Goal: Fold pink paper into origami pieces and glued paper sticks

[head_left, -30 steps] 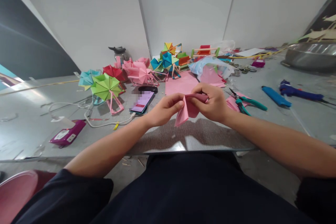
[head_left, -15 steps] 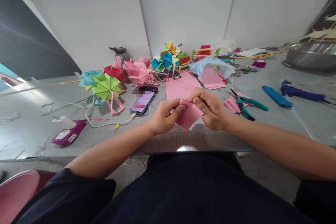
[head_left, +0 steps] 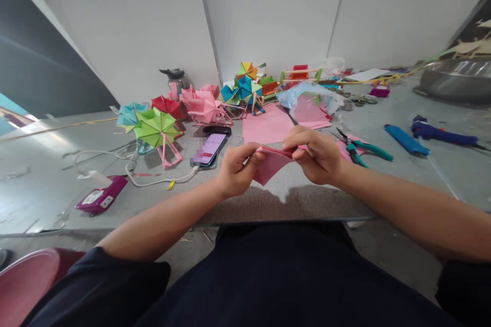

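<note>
A folded sheet of pink paper [head_left: 269,164] is held up above the table's front edge, with its layers parted a little along the top. My left hand [head_left: 238,168] pinches its left corner between thumb and fingers. At the right corner, my right hand [head_left: 315,156] grips the paper with thumb and bent fingers. Behind the hands lies a larger flat stack of pink paper [head_left: 264,125]. Teal-handled pliers [head_left: 360,149] rest on small pink pieces just right of my right hand.
Left of my hands lie a phone [head_left: 213,148] with a white cable and a purple tissue pack [head_left: 102,195]. Folded paper wheels [head_left: 157,126] stand at the back left. To the right are a blue stick-like object [head_left: 406,139], a glue gun [head_left: 441,132] and a metal basin [head_left: 456,82].
My right hand has moved slightly to the right and turned. The folded pink paper has tilted, so its top edge now shows parted layers and less of its face is visible.
</note>
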Demonstrator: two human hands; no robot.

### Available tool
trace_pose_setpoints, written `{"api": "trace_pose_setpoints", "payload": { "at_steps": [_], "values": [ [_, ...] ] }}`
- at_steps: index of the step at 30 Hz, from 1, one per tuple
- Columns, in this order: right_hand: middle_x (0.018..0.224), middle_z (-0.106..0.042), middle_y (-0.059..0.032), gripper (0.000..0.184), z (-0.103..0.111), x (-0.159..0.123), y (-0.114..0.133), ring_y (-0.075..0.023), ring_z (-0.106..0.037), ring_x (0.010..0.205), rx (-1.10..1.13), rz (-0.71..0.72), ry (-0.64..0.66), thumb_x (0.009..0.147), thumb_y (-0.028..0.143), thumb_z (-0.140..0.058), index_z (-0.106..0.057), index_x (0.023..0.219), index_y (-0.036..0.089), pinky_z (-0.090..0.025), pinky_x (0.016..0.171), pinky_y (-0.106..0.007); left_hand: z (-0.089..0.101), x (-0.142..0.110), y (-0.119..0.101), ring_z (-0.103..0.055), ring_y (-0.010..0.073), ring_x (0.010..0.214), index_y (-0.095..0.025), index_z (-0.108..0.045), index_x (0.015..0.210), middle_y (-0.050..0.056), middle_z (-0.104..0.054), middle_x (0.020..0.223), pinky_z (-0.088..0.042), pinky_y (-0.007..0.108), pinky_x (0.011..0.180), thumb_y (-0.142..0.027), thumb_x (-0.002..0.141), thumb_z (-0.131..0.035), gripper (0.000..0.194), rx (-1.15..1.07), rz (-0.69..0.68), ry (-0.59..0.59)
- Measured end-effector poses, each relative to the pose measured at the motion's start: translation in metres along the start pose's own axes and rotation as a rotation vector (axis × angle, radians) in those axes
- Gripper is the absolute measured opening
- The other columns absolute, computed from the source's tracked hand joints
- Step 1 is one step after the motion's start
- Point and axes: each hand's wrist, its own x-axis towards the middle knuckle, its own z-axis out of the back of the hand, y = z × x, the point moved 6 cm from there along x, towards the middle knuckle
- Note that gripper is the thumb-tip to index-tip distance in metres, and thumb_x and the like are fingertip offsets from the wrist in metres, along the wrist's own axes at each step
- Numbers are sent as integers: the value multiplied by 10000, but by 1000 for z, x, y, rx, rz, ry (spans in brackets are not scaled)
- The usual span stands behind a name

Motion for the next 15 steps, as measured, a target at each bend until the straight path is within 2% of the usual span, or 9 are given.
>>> {"api": "trace_pose_setpoints", "payload": {
  "at_steps": [3,8,12,15],
  "values": [
    [870,-720,-34,144,2,1,1,-179,-678,747,-70,74,27,1095,298,-538,-668,1149,266,-537,653,-327,3,0,2,-541,128,607,-154,-746,922,22,-647,698,-421,250,568,-662,1078,-456,606,-7,20,-46],
    [895,-741,-36,208,2,5,9,-165,-699,766,-149,128,20,1002,119,-607,-675,1166,226,-561,677,-294,1,1,4,-482,106,577,-153,-710,873,-12,-582,662,-384,233,548,-624,1079,-498,556,-83,-20,-57],
    [848,-726,-27,110,-3,7,13,-146,-657,704,-203,106,22,968,150,-698,-691,1059,212,-528,632,-274,-4,-2,4,-532,117,603,-158,-725,954,3,-643,710,-414,235,564,-601,1095,-473,528,-75,-13,-24],
    [770,-685,-1,43,-5,7,13,-123,-597,628,-215,31,-4,989,225,-719,-691,957,221,-485,579,-266,-12,-8,2,-588,126,621,-162,-723,1092,26,-705,780,-443,237,571,-577,1109,-452,497,-55,-19,62]
  ]
}}
